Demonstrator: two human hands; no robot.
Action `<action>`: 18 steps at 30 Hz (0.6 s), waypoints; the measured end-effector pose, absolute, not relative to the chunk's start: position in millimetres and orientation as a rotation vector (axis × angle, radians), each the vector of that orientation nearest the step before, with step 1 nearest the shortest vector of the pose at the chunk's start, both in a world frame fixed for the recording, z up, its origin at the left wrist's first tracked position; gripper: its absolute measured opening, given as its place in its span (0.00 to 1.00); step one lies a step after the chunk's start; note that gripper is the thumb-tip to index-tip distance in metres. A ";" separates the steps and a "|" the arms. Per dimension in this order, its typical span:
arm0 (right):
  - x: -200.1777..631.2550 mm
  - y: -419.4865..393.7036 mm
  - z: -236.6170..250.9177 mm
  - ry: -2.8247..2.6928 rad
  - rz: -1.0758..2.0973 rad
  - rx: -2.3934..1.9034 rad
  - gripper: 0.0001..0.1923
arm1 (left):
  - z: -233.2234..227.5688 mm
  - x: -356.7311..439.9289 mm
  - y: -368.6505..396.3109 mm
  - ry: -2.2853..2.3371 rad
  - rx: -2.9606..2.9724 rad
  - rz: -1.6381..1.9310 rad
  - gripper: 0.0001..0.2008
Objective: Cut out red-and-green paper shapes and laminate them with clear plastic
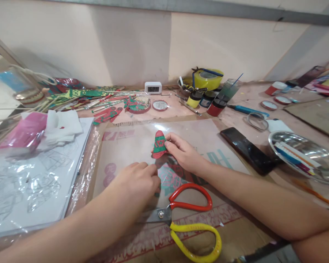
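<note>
My right hand [183, 150] pinches a small bell-shaped cutout [159, 144], painted red with a green patterned band, upright above the work board. My left hand [138, 179] is lower and to the left, back turned up and fingers curled. Its fingertips are hidden, so whatever it may grip does not show. Between my forearms lies a pair of scissors [164, 213] with one red and one yellow handle; my left arm partly covers the blades. A plastic-covered cardboard board [126, 149] with printed pink and green marks lies under both hands.
Plastic-covered drawings [44, 182] and a pink tissue pack [24, 133] lie left. Painted cutouts and sticks, a digital clock [153, 88], and paint jars [216, 106] line the back. A phone [246, 150] and a metal bowl [322, 149] are at right.
</note>
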State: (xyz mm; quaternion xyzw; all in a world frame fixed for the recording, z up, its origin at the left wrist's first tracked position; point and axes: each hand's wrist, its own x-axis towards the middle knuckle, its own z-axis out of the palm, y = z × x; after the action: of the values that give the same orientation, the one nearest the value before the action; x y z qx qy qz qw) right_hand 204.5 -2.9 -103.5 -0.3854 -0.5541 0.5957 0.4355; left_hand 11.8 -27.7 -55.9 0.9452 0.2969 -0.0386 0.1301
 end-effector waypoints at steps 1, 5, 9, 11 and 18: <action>204.3 -3.0 -102.7 -1.382 1.485 -0.954 0.06 | -55.6 14.5 -32.0 0.861 2.792 -0.199 0.07; 203.9 -3.5 -100.6 -1.391 1.468 -0.964 0.06 | -55.3 23.5 -46.8 0.837 2.966 -0.352 0.11; 204.7 -3.5 -102.0 -1.419 1.447 -0.965 0.06 | -57.0 27.1 -56.8 0.832 3.128 -0.264 0.11; 205.2 -3.3 -103.5 -1.429 1.450 -0.961 0.06 | -58.1 28.4 -58.9 0.822 3.193 -0.232 0.11; 207.4 -0.9 -107.3 -1.477 1.353 -1.040 0.07 | -65.0 27.3 -51.2 0.802 3.214 -0.273 0.09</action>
State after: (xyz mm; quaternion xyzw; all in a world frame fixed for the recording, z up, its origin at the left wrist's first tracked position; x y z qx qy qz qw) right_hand 207.4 -0.9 -107.3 -0.4163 -0.5913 0.5419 0.4281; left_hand 27.3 -51.2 -65.0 0.9629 0.2404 -0.0819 -0.0909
